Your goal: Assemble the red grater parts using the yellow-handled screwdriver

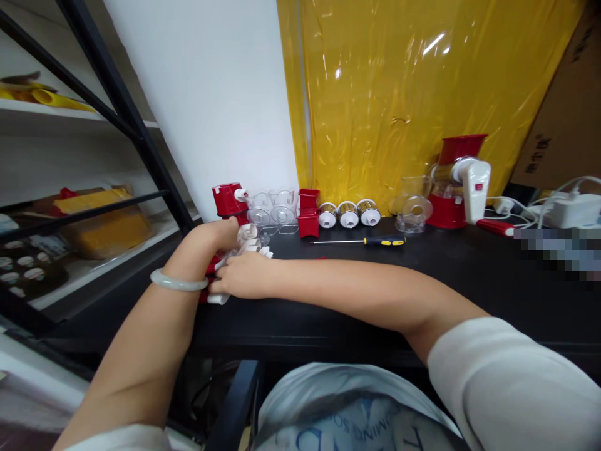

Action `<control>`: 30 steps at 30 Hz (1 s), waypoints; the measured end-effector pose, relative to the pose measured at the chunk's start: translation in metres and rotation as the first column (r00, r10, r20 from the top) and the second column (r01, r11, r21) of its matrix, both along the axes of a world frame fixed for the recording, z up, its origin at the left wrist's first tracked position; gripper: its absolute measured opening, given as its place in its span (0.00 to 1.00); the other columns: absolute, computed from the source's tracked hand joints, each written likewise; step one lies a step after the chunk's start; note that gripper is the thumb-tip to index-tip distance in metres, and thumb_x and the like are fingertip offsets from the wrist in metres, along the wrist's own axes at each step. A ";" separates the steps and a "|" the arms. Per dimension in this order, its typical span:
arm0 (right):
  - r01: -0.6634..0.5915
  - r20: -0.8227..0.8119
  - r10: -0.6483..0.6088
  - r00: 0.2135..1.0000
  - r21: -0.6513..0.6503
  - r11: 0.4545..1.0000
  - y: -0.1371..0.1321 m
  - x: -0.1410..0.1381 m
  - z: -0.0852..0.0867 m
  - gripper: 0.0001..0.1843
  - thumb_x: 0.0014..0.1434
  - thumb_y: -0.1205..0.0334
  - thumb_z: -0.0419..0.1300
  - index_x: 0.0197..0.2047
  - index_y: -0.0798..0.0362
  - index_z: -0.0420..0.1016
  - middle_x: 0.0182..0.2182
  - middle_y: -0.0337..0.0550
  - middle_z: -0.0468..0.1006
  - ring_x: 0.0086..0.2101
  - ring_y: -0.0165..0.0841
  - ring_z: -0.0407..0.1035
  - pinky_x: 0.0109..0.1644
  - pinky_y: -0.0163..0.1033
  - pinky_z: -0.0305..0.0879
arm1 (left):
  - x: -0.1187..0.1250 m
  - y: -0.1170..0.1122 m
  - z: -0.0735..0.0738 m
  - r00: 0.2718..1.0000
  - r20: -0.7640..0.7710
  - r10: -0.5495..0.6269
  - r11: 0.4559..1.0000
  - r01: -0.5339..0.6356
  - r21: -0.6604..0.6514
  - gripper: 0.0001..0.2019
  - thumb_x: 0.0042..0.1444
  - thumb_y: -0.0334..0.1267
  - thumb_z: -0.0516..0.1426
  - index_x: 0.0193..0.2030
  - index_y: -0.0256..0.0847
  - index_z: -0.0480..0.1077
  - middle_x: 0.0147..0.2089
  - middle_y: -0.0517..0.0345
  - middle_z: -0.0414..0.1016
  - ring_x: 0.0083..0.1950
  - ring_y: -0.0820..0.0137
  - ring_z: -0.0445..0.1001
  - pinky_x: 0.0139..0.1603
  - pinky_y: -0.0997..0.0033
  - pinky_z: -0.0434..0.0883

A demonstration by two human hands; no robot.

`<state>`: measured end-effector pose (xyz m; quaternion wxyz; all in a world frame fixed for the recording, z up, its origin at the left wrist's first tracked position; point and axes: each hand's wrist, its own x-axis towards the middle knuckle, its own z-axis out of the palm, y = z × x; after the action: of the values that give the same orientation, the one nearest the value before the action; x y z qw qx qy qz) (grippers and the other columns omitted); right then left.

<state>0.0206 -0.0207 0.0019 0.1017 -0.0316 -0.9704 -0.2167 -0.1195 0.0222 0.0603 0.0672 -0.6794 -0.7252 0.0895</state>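
My left hand [221, 234], with a pale bangle at the wrist, reaches to the left end of the black table. Its fingers are hidden behind the hand, beside a red plastic housing [228, 199] and white round parts [247, 234]. Just in front, my right hand [244, 275] has its fingers bent down over a cluster of red and white parts. A white handle-like piece [217, 299] pokes out below these fingers. What exactly they grip is covered. Clear plastic parts [271, 210] stand behind the hands.
Red hopper pieces [308, 223], metal drum graters [348, 215], a screwdriver [385, 240] and a clear part [413, 210] line the table [347, 326]. An assembled red-and-white rotary grater [451, 200] stands right, near a white charger [575, 208] with cables. A black-framed shelf [126, 119] rises at left.
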 end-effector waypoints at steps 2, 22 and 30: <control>0.000 0.010 -0.001 1.000 0.011 1.000 0.002 0.000 -0.002 0.23 0.72 0.69 0.46 0.60 0.43 0.75 0.54 0.46 0.80 0.52 0.44 0.75 0.46 0.48 0.71 | 0.004 -0.003 0.001 0.999 -0.027 0.031 0.999 -0.032 -0.038 0.17 0.53 0.36 0.60 0.49 0.29 0.75 0.36 0.38 0.82 0.35 0.57 0.80 0.36 0.67 0.71; 0.144 -0.059 -0.145 0.988 -0.017 0.989 0.033 0.030 0.018 0.16 0.71 0.72 0.50 0.50 0.56 0.78 0.43 0.52 0.82 0.48 0.42 0.77 0.45 0.45 0.72 | 0.020 -0.007 0.009 0.990 -0.092 0.103 0.991 -0.094 0.099 0.27 0.67 0.49 0.50 0.60 0.26 0.70 0.54 0.28 0.79 0.51 0.48 0.80 0.41 0.63 0.71; 0.093 -0.005 -0.094 0.996 -0.087 0.992 0.034 0.027 0.014 0.15 0.71 0.72 0.48 0.52 0.59 0.74 0.39 0.53 0.81 0.45 0.42 0.78 0.45 0.44 0.71 | 0.019 -0.003 0.007 0.996 -0.063 0.065 0.981 -0.053 0.185 0.26 0.68 0.49 0.49 0.58 0.28 0.70 0.53 0.30 0.80 0.51 0.50 0.80 0.42 0.64 0.69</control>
<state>0.0477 0.0136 0.0158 0.0944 -0.0824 -0.9759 -0.1789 -0.1006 0.0188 0.0673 0.1516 -0.6451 -0.7474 0.0474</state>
